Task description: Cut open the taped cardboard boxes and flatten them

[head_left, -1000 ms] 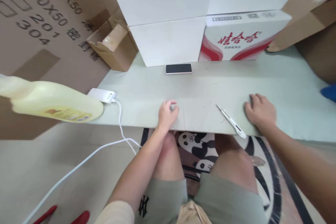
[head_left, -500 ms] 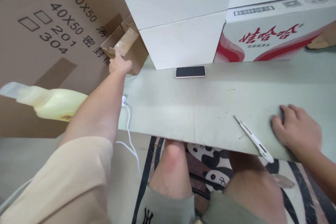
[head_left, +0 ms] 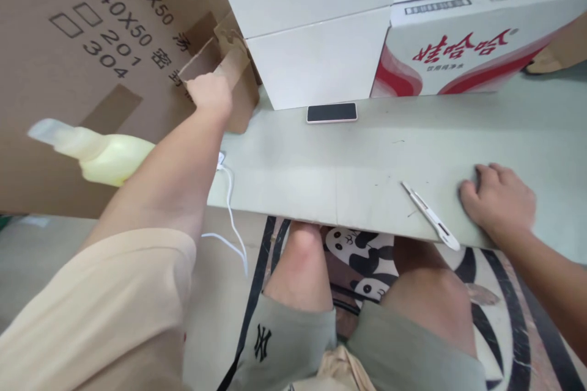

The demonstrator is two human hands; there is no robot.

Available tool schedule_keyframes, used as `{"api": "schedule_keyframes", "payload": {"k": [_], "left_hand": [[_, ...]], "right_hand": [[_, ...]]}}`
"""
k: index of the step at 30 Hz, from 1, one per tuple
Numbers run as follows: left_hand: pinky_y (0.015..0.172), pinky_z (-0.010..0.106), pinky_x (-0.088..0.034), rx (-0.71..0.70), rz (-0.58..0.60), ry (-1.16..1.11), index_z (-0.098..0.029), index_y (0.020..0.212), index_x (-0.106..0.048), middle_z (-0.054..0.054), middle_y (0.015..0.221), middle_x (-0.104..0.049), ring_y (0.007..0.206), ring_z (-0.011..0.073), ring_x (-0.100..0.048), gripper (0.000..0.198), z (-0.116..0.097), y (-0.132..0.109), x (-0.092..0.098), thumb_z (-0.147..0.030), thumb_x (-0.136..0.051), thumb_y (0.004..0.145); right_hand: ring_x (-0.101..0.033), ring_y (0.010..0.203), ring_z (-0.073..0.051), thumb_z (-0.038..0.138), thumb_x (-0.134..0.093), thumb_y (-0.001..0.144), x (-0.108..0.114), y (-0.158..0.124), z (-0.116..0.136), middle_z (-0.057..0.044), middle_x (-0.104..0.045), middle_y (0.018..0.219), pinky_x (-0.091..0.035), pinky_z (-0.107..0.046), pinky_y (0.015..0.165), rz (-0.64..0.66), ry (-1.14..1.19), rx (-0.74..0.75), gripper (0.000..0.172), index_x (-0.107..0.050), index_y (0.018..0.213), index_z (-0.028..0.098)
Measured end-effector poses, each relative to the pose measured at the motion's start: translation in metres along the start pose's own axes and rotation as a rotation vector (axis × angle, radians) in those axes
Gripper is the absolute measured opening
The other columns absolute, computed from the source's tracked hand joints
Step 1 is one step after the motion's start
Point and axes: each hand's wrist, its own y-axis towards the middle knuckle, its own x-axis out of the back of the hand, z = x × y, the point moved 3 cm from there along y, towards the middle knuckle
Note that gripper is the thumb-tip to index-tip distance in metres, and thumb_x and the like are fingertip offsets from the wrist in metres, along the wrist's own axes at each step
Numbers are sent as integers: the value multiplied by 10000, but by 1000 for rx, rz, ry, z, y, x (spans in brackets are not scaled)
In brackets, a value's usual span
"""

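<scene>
My left hand point(head_left: 211, 93) reaches over the edge of a small open cardboard box point(head_left: 243, 101), its fingers dipping down inside where I cannot see them. A clear, tube-like thing point(head_left: 233, 66) lies in that box just beyond the hand. On the table my right hand point(head_left: 502, 198) rests palm down and holds nothing, thumb apart from the fingers. To its left lies a white utility knife point(head_left: 431, 217), blade end pointing away from me and handle at the table's front edge; the hand does not touch it.
A phone point(head_left: 331, 113) lies on the table point(head_left: 293, 177) before white boxes point(head_left: 321, 64) and a red-and-white carton point(head_left: 458, 55). A yellow bottle point(head_left: 107, 159) and white cable point(head_left: 230, 201) are beside my left arm. A large brown carton point(head_left: 46, 116) stands at left.
My left hand has gone from pointing over the small box to dipping its fingers into it. The view has shifted slightly; my right hand stays resting on the table.
</scene>
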Motion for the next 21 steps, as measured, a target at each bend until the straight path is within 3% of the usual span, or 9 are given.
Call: {"api": "schedule_keyframes", "payload": {"k": [1,3,7,10,12,15,18,21], "left_hand": [[1127,700,-181,44,32,138,-118,1264,-642,138,1277,-673,1342,373,-403,595,-11,-6,5,-624,-576,960],[1151,673,-175,39,50,204,-90,1210,-680,168,1320,-651,1353,391,-416,509,-38,-19,16,-524,-662,944],[1218,637,-202,-209,129,319,-131,953,-764,142,1257,-669,1426,409,-380,275,-109,-61,17,-400,-711,950],[1129,593,-411,-283,260,286,-152,826,-777,149,1098,-744,1234,397,-610,57,-166,-109,4,-187,-792,868],[1067,548,-494,-440,389,206,-145,877,-792,168,1113,-760,1220,397,-652,109,-208,-151,-6,-59,-726,879],[961,500,-565,-560,427,106,-126,995,-787,154,1121,-766,1157,353,-708,266,-260,-208,-12,13,-564,952],[880,484,-587,-637,488,33,-173,970,-767,130,1028,-762,1056,326,-739,271,-284,-247,-7,-33,-534,989],[844,480,-592,-711,435,-77,-222,986,-725,94,1061,-742,1037,323,-726,170,-277,-256,9,-91,-619,963]], "right_hand": [[-496,1457,-388,489,-171,980,2,-2,1,-264,-549,1530,-440,-536,1159,13,6,-3,785,-586,1435,2],[-487,1456,-403,485,-170,987,6,-4,3,-280,-529,1544,-430,-549,1154,29,16,-2,787,-579,1440,-13],[-493,1439,-410,466,-208,1009,8,-6,2,-294,-528,1540,-439,-548,1114,30,18,19,748,-565,1457,-15],[-491,1437,-416,429,-261,1017,7,-6,-1,-308,-531,1529,-443,-543,1090,25,36,26,699,-562,1457,-23],[-497,1427,-430,403,-302,1013,6,-6,-3,-329,-534,1516,-439,-549,1078,-3,69,36,668,-574,1445,-27],[-528,1380,-454,383,-341,999,3,-4,-7,-354,-554,1478,-433,-560,1056,-56,124,67,641,-601,1418,-26],[-543,1354,-438,370,-359,984,-3,-1,-12,-329,-577,1461,-432,-545,1051,-78,127,88,607,-615,1406,17],[-546,1343,-413,333,-390,963,-11,5,-17,-300,-581,1463,-429,-543,1071,-96,116,80,561,-609,1402,60]]}}
